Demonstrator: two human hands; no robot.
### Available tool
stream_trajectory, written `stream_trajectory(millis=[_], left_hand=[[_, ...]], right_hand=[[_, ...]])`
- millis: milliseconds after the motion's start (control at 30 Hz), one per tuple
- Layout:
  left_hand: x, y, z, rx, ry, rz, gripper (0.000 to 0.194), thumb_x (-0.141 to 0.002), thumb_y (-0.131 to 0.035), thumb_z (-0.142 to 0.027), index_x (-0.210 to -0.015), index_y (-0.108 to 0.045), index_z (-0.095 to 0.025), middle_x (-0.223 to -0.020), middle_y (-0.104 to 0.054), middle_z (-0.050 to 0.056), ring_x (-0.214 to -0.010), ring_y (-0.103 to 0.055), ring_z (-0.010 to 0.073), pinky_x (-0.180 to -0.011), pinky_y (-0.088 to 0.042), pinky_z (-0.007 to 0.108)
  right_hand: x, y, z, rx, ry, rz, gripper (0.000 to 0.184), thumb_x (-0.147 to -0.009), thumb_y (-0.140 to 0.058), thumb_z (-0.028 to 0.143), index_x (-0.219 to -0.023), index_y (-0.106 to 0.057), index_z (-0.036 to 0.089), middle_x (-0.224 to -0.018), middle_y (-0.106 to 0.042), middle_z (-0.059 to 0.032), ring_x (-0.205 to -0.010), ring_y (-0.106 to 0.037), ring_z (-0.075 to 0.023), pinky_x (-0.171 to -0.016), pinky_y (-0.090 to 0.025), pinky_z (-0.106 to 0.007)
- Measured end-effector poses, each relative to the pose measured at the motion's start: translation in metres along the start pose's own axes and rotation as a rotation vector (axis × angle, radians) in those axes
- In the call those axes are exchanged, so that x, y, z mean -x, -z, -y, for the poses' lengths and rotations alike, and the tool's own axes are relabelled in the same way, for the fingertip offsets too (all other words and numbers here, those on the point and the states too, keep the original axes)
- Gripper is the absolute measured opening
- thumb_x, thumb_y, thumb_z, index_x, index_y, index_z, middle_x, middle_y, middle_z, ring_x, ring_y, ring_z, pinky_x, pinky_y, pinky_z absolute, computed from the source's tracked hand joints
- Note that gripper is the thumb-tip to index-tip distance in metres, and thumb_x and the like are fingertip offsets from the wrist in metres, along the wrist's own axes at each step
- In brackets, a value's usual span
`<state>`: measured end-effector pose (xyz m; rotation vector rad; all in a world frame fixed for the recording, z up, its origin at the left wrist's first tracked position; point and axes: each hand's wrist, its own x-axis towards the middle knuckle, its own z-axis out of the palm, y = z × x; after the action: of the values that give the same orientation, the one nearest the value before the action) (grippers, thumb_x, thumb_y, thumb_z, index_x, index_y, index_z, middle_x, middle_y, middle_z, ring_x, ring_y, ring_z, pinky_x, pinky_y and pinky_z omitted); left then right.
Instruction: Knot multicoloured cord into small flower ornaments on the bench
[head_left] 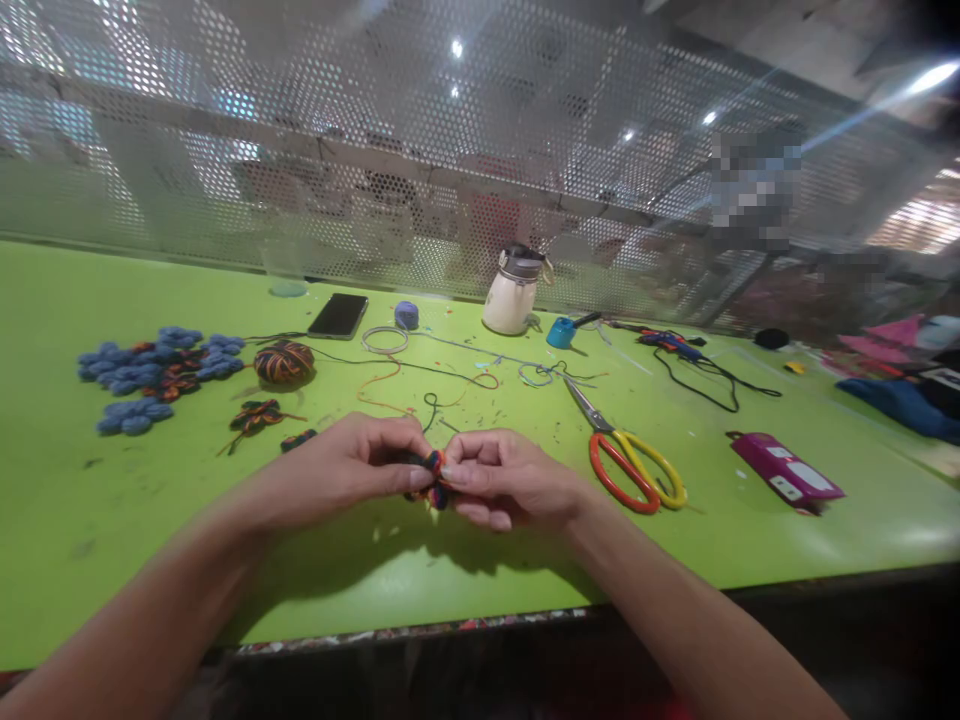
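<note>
Between my two hands, above the front of the green table, is a small multicoloured yarn flower, dark with orange and red strands. My left hand pinches it from the left with thumb and fingers. From the other side, the thumb and forefinger of my right hand close on it too; the lower fingers are curled. My fingers hide part of the flower. To the left lie a dark orange-and-green yarn flower and a ball of variegated yarn, its strand running right across the table.
Several blue yarn flowers lie at the left. Behind are a phone, a purple yarn ball and a white bottle. Large scissors, a glue gun with its cord and a magenta box occupy the right.
</note>
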<state>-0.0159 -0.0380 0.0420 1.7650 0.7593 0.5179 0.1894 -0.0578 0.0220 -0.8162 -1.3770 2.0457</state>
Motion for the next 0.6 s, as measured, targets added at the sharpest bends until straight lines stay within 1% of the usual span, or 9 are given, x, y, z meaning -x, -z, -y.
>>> stream_trajectory(millis=[133,300,367,433,500,600], left_hand=[[-0.0026,-0.0012,-0.0017,-0.033,-0.024,-0.062,0.015,-0.077,-0.059,-0.029,-0.070,-0.067,-0.018,-0.068,-0.058,0.000,-0.066,-0.053,0.0134,-0.062,-0.042,0.022],[-0.0057,-0.0026,0.0021,-0.073,-0.018,-0.091,0.014,-0.075,-0.058,-0.027,-0.067,-0.064,-0.017,-0.065,-0.057,-0.001,-0.063,-0.051,0.0131,-0.058,-0.040,0.022],[-0.0064,-0.0029,0.0042,-0.098,-0.017,-0.108,0.014,-0.074,-0.058,-0.027,-0.068,-0.064,-0.016,-0.066,-0.058,0.000,-0.065,-0.052,0.0142,-0.059,-0.041,0.023],[-0.0066,-0.0031,0.0054,-0.137,-0.014,-0.115,0.015,-0.074,-0.057,-0.027,-0.069,-0.064,-0.016,-0.067,-0.059,0.001,-0.066,-0.053,0.0149,-0.060,-0.042,0.024],[-0.0063,-0.0037,0.0046,-0.193,0.002,-0.120,0.016,-0.075,-0.055,-0.028,-0.070,-0.064,-0.016,-0.067,-0.058,0.001,-0.065,-0.053,0.0149,-0.058,-0.041,0.024],[-0.0056,-0.0066,0.0009,-0.302,0.013,-0.129,0.016,-0.076,-0.052,-0.027,-0.071,-0.063,-0.017,-0.067,-0.058,0.000,-0.065,-0.052,0.0152,-0.058,-0.039,0.024]], right_hand=[[-0.0014,-0.0031,-0.0018,-0.003,0.029,-0.014,0.028,-0.076,-0.068,0.039,-0.078,-0.054,0.016,-0.050,-0.055,0.0061,-0.032,-0.040,-0.0023,-0.031,-0.026,-0.013],[-0.0025,-0.0040,-0.0045,-0.012,0.072,-0.013,0.027,-0.078,-0.067,0.040,-0.080,-0.053,0.016,-0.049,-0.054,0.0075,-0.031,-0.037,-0.0018,-0.032,-0.029,-0.014],[-0.0021,-0.0020,-0.0039,0.023,0.069,-0.020,0.029,-0.077,-0.067,0.042,-0.079,-0.052,0.016,-0.048,-0.052,0.0079,-0.032,-0.036,-0.0016,-0.033,-0.028,-0.014],[-0.0021,0.0009,-0.0021,0.118,0.051,-0.033,0.030,-0.077,-0.067,0.042,-0.079,-0.053,0.016,-0.049,-0.053,0.0071,-0.034,-0.038,-0.0025,-0.035,-0.028,-0.015],[-0.0029,0.0034,0.0006,0.245,0.083,-0.113,0.030,-0.076,-0.067,0.042,-0.078,-0.054,0.016,-0.051,-0.053,0.0060,-0.038,-0.042,-0.0041,-0.037,-0.030,-0.017],[-0.0058,0.0041,0.0032,0.404,0.247,-0.328,0.027,-0.076,-0.067,0.041,-0.077,-0.057,0.015,-0.058,-0.053,0.0042,-0.048,-0.045,-0.0059,-0.046,-0.035,-0.020]])
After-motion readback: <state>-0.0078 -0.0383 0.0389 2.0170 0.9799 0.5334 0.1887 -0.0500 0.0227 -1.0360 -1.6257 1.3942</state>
